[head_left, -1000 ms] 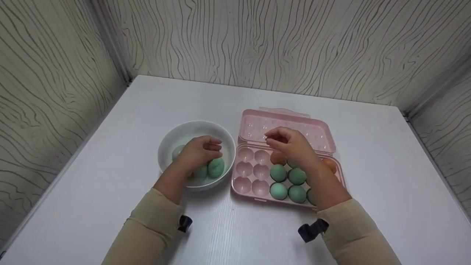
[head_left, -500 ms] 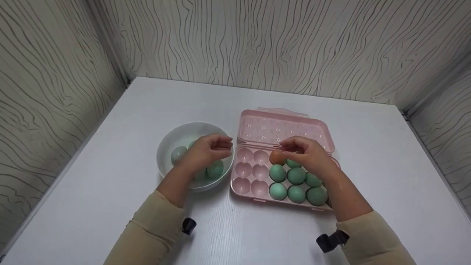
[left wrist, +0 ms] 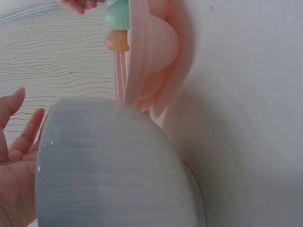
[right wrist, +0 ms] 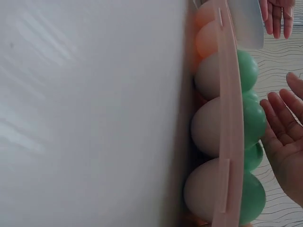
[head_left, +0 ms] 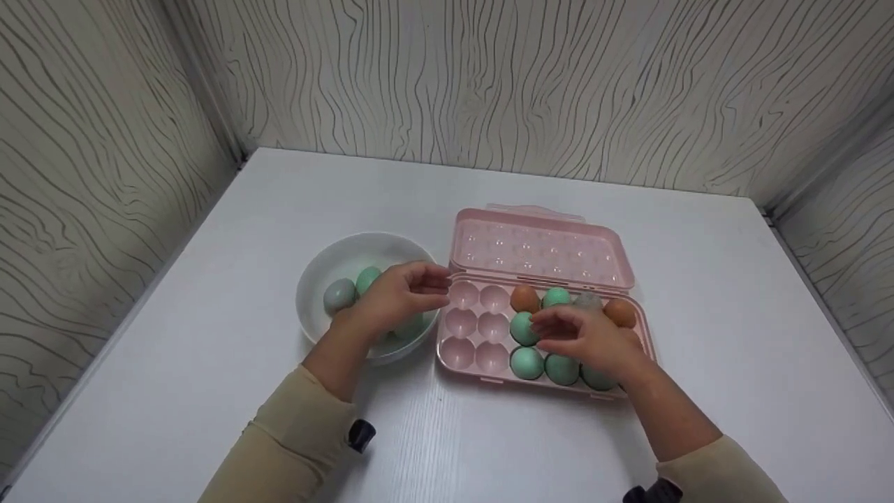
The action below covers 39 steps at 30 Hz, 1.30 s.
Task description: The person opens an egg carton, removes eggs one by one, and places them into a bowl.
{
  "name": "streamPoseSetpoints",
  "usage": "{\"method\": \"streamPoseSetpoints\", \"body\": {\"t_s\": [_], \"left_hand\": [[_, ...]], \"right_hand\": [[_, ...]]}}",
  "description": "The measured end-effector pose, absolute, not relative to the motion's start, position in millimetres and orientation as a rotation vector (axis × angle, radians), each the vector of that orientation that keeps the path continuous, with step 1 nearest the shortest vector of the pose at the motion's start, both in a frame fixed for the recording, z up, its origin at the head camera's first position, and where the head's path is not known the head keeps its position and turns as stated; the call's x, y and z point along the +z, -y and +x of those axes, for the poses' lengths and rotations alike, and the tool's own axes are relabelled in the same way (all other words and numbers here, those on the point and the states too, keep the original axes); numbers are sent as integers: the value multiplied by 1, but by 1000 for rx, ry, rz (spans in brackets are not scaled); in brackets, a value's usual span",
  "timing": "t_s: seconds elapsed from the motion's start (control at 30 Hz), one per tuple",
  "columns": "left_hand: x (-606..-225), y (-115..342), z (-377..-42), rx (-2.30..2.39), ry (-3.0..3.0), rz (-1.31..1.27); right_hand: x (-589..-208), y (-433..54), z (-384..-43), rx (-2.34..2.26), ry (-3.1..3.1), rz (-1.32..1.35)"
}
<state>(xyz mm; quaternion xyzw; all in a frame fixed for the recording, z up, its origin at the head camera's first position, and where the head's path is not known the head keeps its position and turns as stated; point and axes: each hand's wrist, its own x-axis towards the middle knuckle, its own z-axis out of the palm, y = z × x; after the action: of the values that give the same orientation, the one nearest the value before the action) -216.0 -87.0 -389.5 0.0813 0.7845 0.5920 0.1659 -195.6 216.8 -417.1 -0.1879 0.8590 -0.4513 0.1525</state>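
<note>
My left hand point(head_left: 394, 297) hovers over the right side of the white bowl point(head_left: 391, 244), its fingertips near the left edge of the pink egg box point(head_left: 477, 375). Its fingers are loosely bent, with nothing held. Inside the bowl lie several eggs, among them a grey-green egg point(head_left: 340, 297) and a green egg point(head_left: 368, 280); the hand covers part of them. Above the filled cups, my right hand point(head_left: 590, 339) hangs with relaxed fingers and nothing in them. In the right wrist view that hand point(right wrist: 286, 142) shows spread fingers beside the green eggs point(right wrist: 254, 123).
The box's lid point(head_left: 541, 248) lies folded back behind it. Its two left columns of cups point(head_left: 492, 326) hold no eggs. Brown eggs point(head_left: 619, 314) and green ones fill the visible cups to the right. A white table point(head_left: 419, 447) runs beneath, with patterned walls point(head_left: 482, 84) around it.
My right hand has moved from near the lid toward the front of the box, uncovering the back row of eggs. My left hand has shifted slightly right, toward the box.
</note>
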Motion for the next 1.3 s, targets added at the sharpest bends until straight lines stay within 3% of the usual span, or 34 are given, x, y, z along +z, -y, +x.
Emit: {"method": "streamPoseSetpoints", "body": {"t_s": [0.8, 1.3], "left_hand": [[-393, 84, -216, 1707, -2207, 256], [-393, 84, -217, 1701, -2230, 270]], "right_hand": [[-438, -211, -186, -911, -2591, -908], [-433, -211, -187, -1001, -2571, -777]]}}
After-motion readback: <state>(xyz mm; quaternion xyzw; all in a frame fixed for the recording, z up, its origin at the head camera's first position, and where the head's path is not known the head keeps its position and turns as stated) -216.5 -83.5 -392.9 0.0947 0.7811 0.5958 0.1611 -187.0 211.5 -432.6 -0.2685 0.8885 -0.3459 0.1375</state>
